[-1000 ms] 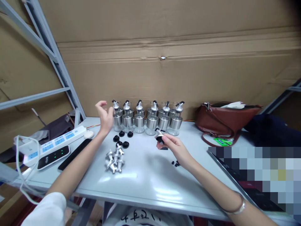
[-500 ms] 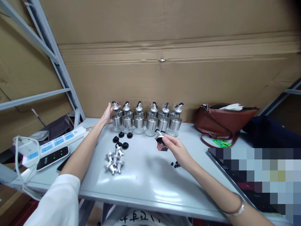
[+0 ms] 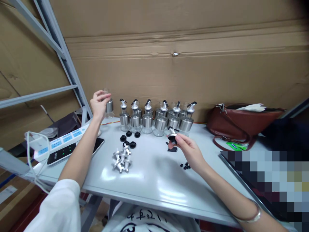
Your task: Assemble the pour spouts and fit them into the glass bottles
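My left hand [image 3: 99,102] is closed round the upper part of a glass bottle [image 3: 109,107] with a steel band and no spout on it, lifted at the left of the bottle rows. Between the fingers of my right hand [image 3: 189,149] is a pour spout [image 3: 173,136], silver with a black stopper and black flap. Several bottles with spouts [image 3: 147,120] stand in a front row, others partly hidden behind them. Black stoppers [image 3: 126,138] and a heap of silver spout parts [image 3: 122,159] lie left of centre. Small black caps [image 3: 185,166] and black strips [image 3: 172,149] lie near my right hand.
At the left edge are a power strip [image 3: 62,141], a black-faced device [image 3: 62,154] and a dark phone [image 3: 98,145]. A brown leather bag [image 3: 231,124] sits at the back right, before the cardboard wall [image 3: 154,74]. A pixelated screen covers the right corner.
My left hand has lifted a bottle from behind the front row and moved it up and left. My right hand still holds the pour spout. The view has shifted slightly.
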The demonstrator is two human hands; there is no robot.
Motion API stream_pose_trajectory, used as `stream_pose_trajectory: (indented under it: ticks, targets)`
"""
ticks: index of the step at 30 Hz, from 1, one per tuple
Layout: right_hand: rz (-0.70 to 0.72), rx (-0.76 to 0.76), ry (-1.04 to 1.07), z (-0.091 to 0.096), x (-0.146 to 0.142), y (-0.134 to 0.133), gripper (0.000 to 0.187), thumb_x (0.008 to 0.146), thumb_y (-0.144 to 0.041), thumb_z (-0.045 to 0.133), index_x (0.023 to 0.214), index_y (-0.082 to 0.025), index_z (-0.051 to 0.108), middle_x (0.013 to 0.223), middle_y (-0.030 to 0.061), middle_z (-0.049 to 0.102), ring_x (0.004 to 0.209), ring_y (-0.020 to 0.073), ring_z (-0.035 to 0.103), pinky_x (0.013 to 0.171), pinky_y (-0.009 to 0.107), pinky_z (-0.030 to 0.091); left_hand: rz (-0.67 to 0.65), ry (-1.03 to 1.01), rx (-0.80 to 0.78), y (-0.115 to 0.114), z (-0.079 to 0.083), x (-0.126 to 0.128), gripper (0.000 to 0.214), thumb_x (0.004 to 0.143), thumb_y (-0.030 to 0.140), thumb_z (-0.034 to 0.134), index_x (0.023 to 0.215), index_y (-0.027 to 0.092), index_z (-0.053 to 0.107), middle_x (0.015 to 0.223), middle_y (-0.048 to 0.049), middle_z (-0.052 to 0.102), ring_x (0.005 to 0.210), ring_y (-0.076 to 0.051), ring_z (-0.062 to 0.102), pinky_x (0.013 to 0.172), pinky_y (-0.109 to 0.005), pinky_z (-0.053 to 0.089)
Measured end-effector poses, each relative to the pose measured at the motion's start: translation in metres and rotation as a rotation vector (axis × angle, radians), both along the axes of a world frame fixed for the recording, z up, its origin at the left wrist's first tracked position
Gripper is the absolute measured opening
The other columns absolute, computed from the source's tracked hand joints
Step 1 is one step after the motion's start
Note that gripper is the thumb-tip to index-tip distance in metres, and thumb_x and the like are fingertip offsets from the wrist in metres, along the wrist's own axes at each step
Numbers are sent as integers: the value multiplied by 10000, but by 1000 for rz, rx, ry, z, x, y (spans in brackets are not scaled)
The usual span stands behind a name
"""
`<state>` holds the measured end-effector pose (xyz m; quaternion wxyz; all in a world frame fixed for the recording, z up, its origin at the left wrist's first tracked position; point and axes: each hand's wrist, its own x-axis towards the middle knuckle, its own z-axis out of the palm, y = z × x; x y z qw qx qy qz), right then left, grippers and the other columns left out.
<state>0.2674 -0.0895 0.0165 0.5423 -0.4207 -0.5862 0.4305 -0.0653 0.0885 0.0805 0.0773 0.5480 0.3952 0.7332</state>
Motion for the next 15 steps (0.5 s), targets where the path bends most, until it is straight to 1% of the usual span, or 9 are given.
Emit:
stream_pose_trajectory:
  ticks: [2,5,7,8,9,11,13,15]
  targets:
    - [-30,31,34,0,0,0,428,754,-583,609,847,-170,669,693,40,650,666,170,589,666,315,498,7,74,97,-15,19,3,120,667,162,707,786,157,694,1037,-51,568,1047,-189,568,943,-300,474]
    - [-42,70,127,0,0,0,406,741,-526,637,955,-183,674,819,57,673,727,188,601,692,349,512,-11,192,177,-47,43,25,83,700,189,717,730,187,641,990,-32,545,1032,-191,561,938,-324,484]
    - [-42,95,176,1,0,-1,369,721,-473,663,970,-200,657,902,63,675,768,199,609,693,360,522,-58,265,215,-74,52,49,106,752,219,686,798,201,592,979,-29,522,1059,-199,549,926,-341,491]
    - [-42,107,189,2,0,-1,351,715,-446,674,971,-208,645,928,62,674,779,199,613,693,360,525,-101,298,211,-89,53,62,144,779,230,663,882,217,562,978,-26,513,1036,-190,559,915,-348,495]
    - [-37,116,193,2,1,-1,339,711,-424,683,973,-216,629,942,59,675,785,197,618,695,357,527,-157,332,199,-103,51,75,210,801,235,641,973,236,520,978,-24,507,1004,-180,572,899,-352,502]
    - [-22,127,179,2,1,-2,322,722,-411,680,970,-226,591,950,57,684,802,198,632,706,354,527,-297,419,170,-128,39,98,316,836,240,591,1097,272,416,984,-24,498,955,-166,588,845,-339,522]
    - [-19,149,149,1,1,-3,279,750,-432,655,911,-230,550,953,59,696,848,209,643,716,352,523,-418,480,137,-149,18,116,342,865,240,530,1141,292,335,976,-29,494,918,-162,591,779,-315,539]
    - [-40,180,113,0,0,-5,266,773,-457,631,830,-232,501,957,61,703,893,221,647,725,347,518,-544,501,33,-164,-6,126,349,883,218,477,1162,287,278,996,-46,489,903,-159,587,736,-297,546]
